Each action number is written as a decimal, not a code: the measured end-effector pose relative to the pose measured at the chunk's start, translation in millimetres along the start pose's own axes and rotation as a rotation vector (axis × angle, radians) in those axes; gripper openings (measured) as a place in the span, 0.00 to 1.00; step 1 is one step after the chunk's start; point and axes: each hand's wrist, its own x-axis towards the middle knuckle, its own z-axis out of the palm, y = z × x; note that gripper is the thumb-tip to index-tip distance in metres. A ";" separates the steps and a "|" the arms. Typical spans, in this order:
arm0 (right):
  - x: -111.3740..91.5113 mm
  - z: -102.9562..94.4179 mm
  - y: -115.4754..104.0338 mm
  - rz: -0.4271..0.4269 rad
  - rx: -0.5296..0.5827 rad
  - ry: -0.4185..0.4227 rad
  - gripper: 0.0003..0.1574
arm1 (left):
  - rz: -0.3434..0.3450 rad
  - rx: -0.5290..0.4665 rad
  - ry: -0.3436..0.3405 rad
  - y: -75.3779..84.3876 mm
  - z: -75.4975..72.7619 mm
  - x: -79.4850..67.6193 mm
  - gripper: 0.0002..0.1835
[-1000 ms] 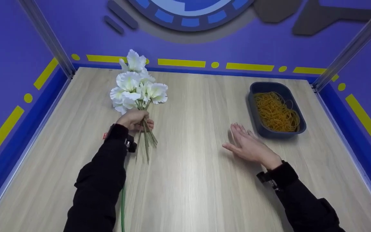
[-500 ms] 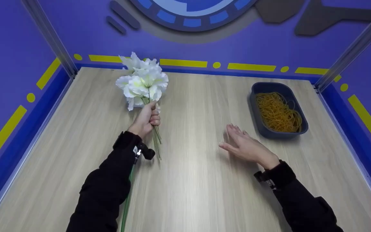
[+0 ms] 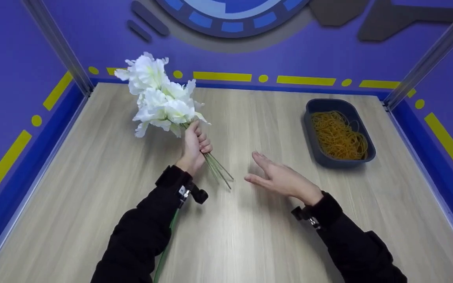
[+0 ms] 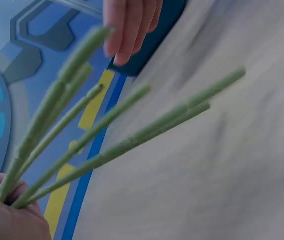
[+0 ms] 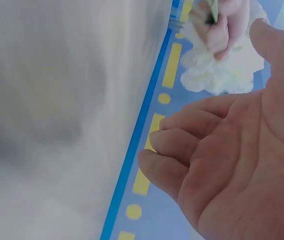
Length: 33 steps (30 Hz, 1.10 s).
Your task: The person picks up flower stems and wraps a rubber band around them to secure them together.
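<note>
My left hand (image 3: 196, 146) grips a bunch of white flowers (image 3: 159, 100) by the stems, close below the blooms. The bunch leans to the upper left, and its thin green stems (image 3: 219, 171) stick out of the fist toward the lower right. In the left wrist view several stem ends (image 4: 127, 135) fan out from the fist. My right hand (image 3: 283, 179) is held to the right of the stem ends, fingers extended and thumb apart, with nothing in it. The right wrist view shows its bare palm (image 5: 226, 160).
A dark grey tub (image 3: 313, 151) holding a heap of yellow-brown rubber bands (image 3: 338, 135) stands at the right back of the wooden table (image 3: 234, 236). Blue walls enclose the back and sides. A green cable (image 3: 162, 263) runs along under the left forearm.
My left hand has moved right with the flowers and turned them, so the blooms lean left and the stem ends point right. My right hand has shifted left toward the stems.
</note>
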 end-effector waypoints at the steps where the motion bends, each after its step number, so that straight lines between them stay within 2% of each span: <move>1: 2.2 1.4 -3.8 -0.012 0.004 0.000 0.64 | 0.014 -0.004 -0.001 -3.3 2.5 -1.2 0.28; 5: 9.9 5.9 -18.8 -0.054 0.001 0.007 0.66 | 0.069 -0.036 -0.024 -16.5 13.9 -8.3 0.28; 10: 17.9 8.3 -31.6 -0.095 -0.032 0.092 0.65 | 0.136 -0.100 -0.090 -31.2 28.8 -23.0 0.28; 12: 20.5 8.8 -35.4 -0.100 -0.038 0.126 0.59 | 0.154 -0.136 -0.120 -36.2 34.0 -29.5 0.28; 18: 23.7 10.9 -40.6 -0.083 -0.031 0.213 0.27 | 0.151 -0.247 -0.182 -48.1 44.3 -42.8 0.28; 22: 24.6 14.2 -41.2 -0.075 -0.018 0.266 0.16 | 0.169 -0.301 -0.187 -53.8 46.3 -47.7 0.28; 25: 25.2 18.6 -41.9 -0.065 -0.036 0.312 0.14 | 0.183 -0.327 -0.182 -57.1 46.6 -50.8 0.28; 33: 26.0 30.7 -48.2 -0.053 -0.167 0.431 0.19 | 0.244 -0.373 -0.166 -56.3 45.1 -55.6 0.26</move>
